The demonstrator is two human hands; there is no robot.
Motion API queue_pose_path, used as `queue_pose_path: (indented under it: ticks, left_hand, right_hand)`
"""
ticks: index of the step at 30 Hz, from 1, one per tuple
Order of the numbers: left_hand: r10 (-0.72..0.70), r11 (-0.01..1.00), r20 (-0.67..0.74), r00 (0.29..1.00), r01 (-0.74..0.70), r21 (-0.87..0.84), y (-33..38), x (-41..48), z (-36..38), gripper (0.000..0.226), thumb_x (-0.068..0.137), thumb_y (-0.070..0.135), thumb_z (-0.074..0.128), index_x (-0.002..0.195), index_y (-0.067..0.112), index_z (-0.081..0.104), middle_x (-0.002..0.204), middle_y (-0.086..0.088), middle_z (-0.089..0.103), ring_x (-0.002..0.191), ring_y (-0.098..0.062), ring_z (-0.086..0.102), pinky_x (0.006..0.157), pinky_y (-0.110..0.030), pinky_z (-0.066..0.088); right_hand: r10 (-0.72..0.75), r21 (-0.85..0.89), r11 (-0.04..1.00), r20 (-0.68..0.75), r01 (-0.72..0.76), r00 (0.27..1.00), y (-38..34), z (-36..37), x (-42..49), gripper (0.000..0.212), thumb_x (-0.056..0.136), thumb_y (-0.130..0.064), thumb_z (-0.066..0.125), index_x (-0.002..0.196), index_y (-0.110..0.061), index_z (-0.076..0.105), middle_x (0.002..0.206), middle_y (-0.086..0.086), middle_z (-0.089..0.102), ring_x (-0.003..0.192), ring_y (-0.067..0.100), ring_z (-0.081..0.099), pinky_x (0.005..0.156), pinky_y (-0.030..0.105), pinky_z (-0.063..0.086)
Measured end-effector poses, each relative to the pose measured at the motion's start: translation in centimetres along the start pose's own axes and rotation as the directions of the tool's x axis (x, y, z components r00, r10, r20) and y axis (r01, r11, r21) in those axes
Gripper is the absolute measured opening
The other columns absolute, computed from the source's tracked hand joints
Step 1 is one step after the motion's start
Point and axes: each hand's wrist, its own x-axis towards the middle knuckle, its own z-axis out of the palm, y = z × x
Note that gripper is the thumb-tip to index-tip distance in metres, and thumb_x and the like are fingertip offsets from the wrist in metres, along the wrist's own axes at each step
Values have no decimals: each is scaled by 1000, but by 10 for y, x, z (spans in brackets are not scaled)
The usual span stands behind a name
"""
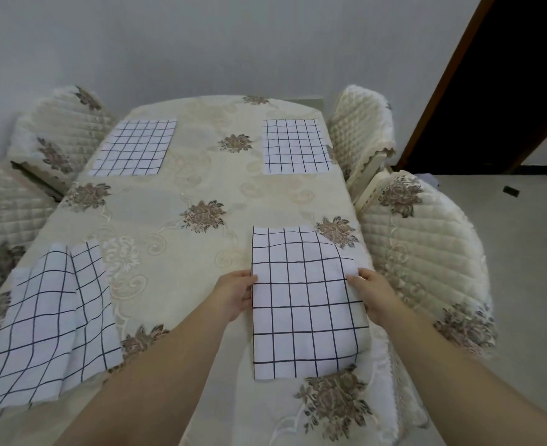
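A: Where lies the white cloth mat with black grid lines [304,304]?
B: On the near right of the cream flowered tablecloth [182,259], between both hands, long axis pointing away.
A: And the hands?
B: The left hand [238,292] pinches its left edge, the right hand [373,292] its right edge.

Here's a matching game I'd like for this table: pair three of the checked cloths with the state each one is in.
Things:
1. near-right cloth
2. near-left cloth
3. far-right cloth

States:
A. lies flat, untouched
B. rumpled, with a raised fold
C. held at its side edges by the left hand and the right hand

Pairs: 1-C, 2-B, 3-A.
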Motion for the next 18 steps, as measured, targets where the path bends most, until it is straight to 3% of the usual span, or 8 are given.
queue_pose_path:
  ticks: [5, 7, 9, 11, 13, 16, 18]
  left_hand:
    - [-46, 999, -22, 999, 47, 27, -14, 0, -5, 32, 91, -2, 55, 123, 2, 55, 102, -14, 68, 83, -26, 66, 70, -37, 55]
    - [-60, 998, -41, 997, 62, 25, -17, 0, -7, 32, 90, -1, 57, 122, 2, 56, 103, -15, 68, 82, -25, 66, 67, -35, 54]
    - [-71, 997, -57, 996, 73, 36, -19, -3, -9, 26, 90, 1, 58, 115, 2, 59, 94, -13, 68, 77, -24, 65, 63, -32, 52]
    - [-76, 994, -65, 995, 81, 70, -20, -5, -11, 22, 88, 3, 60, 109, -1, 62, 88, -12, 69, 74, -23, 66, 60, -30, 53]
    - [-78, 989, -77, 994, 87, 119, -22, -8, -15, 20, 85, 3, 63, 104, -4, 65, 86, -14, 71, 71, -23, 68, 54, -28, 54]
    - [-102, 975, -95, 990, 119, 187, -27, -12, -19, 20, 86, 4, 64, 103, -7, 64, 84, -17, 71, 68, -26, 68, 49, -29, 54]
    - [-125, 959, -88, 988, 144, 245, -29, -18, -20, 18, 86, 6, 65, 100, -6, 64, 83, -18, 71, 69, -28, 68, 55, -32, 55]
  right_hand:
    - [92, -67, 993, -5, -92, 996, 20, -3, 8, 22, 93, -13, 56, 111, -3, 62, 103, 15, 68, 92, 31, 66, 79, 43, 55]
    - [145, -79, 986, 6, -144, 989, 25, -3, 5, 33, 90, -21, 62, 118, -4, 59, 111, 12, 65, 97, 30, 62, 73, 36, 52]
    - [146, -115, 982, -16, -147, 989, 29, -4, 2, 36, 89, -24, 65, 119, -9, 55, 114, 9, 59, 88, 22, 58, 61, 26, 43]
    - [130, -170, 976, -49, -136, 990, 33, -4, 0, 29, 89, -25, 66, 112, -13, 55, 105, 6, 57, 69, 12, 49, 52, 25, 34]
    - [125, -234, 963, -61, -136, 990, 37, -5, -2, 20, 88, -24, 66, 99, -9, 58, 95, 8, 62, 62, 14, 50, 49, 25, 35]
    - [163, -250, 953, -51, -170, 985, 38, -3, -11, 23, 87, -18, 68, 97, 2, 60, 101, 16, 67, 88, 31, 66, 70, 36, 55]
    - [176, -268, 946, -47, -182, 983, 39, -4, -17, 20, 85, -16, 70, 93, -2, 58, 98, 17, 65, 90, 32, 65, 76, 39, 55]
